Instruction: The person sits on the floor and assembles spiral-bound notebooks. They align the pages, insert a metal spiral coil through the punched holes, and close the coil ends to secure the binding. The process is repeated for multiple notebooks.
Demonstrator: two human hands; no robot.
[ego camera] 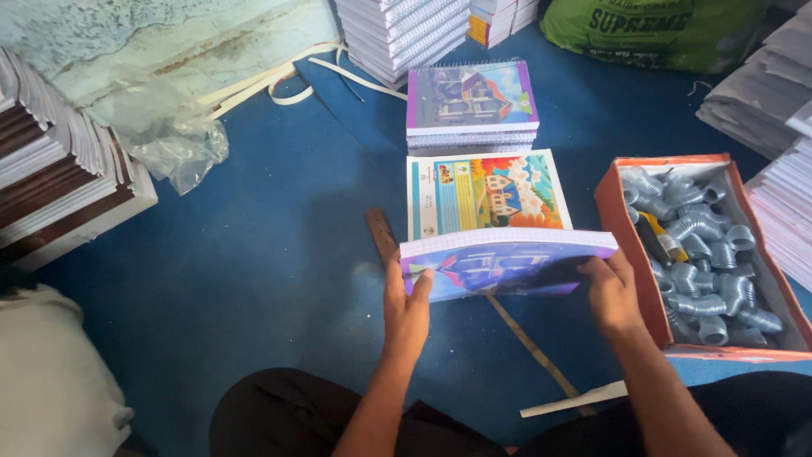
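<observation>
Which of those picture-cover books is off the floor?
The book with the purple cover, held by both hands; the one behind it and the spiral stack rest down.

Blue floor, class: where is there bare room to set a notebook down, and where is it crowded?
The widest bare patch of blue floor lies between the crumpled plastic bag and the left hand. It is crowded on the right, between the notebook held in the right hand and the box of coils.

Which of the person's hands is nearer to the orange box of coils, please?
Right. The right hand grips the notebook's right edge, just beside the box; the left hand grips the notebook's left edge, farther away.
</observation>
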